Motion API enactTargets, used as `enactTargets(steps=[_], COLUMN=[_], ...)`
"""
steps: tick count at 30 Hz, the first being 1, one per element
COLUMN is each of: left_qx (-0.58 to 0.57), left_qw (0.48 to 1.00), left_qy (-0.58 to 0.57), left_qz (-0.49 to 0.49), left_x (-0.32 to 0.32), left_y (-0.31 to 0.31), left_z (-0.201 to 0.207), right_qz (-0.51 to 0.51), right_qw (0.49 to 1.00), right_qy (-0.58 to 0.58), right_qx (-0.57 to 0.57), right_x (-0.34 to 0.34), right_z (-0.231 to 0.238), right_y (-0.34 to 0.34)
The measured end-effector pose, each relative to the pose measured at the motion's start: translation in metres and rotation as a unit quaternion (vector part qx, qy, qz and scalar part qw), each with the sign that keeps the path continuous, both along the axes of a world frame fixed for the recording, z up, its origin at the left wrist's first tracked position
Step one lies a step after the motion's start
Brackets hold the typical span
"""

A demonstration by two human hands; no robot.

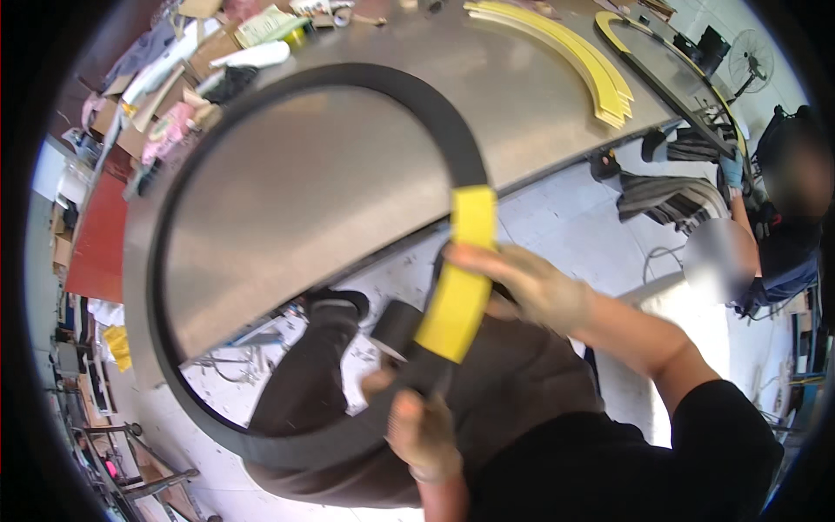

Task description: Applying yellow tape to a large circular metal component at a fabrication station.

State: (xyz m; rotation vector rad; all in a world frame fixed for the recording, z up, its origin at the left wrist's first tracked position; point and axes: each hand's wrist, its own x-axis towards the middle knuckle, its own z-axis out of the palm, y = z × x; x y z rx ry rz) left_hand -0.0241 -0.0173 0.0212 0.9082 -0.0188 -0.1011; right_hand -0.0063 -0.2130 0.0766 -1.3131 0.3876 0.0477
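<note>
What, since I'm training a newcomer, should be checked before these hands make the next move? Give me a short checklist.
1. Right hand gripping the ring at its yellow section: ok.
2. Left hand gripping the black part just below that section: ok.
3. Ring wholly over the metal table: not ok; its near part reaches past the edge, over the person's legs.
4. Black roll beside the yellow section securely held: cannot tell; the hold is hidden.
5. Curved yellow strips on the table apart from the ring: ok.
6. Co-worker's gloved hand apart from the ring: ok.
</note>
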Motion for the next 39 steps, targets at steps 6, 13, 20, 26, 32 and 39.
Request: enactTargets(steps=[6, 13, 20, 26, 32, 39], left_qx=[-0.005, -0.056, -0.119, -0.063, -0.043, -0.119], left_qw=[0.999, 0.998, 0.992, 0.997, 0.996, 0.992], left_qy=[0.031, 0.038, 0.041, -0.027, -0.071, 0.019], left_qz=[-0.028, 0.015, -0.03, -0.023, -0.016, -0.025], left_x=[-0.001, 0.032, 0.037, 0.044, 0.046, 0.04], left_y=[0.021, 0.037, 0.033, 0.043, 0.024, 0.028], left_z=[-0.014, -0.017, -0.019, -0.033, -0.022, -0.023], right_qz=[0.055, 0.245, 0.373, 0.245, 0.197, 0.21], right_qw=[0.997, 0.964, 0.849, 0.878, 0.961, 0.874], right_qy=[0.04, 0.081, 0.176, 0.26, 0.169, -0.29], right_qx=[0.028, -0.056, 0.33, 0.319, -0.095, -0.329], right_x=[-0.027, -0.018, 0.06, -0.007, -0.04, 0.043], right_z=[-0.02, 0.055, 0.021, 0.038, -0.037, -0.111], right_y=[0.0, -0.002, 0.032, 0.061, 0.057, 0.035])
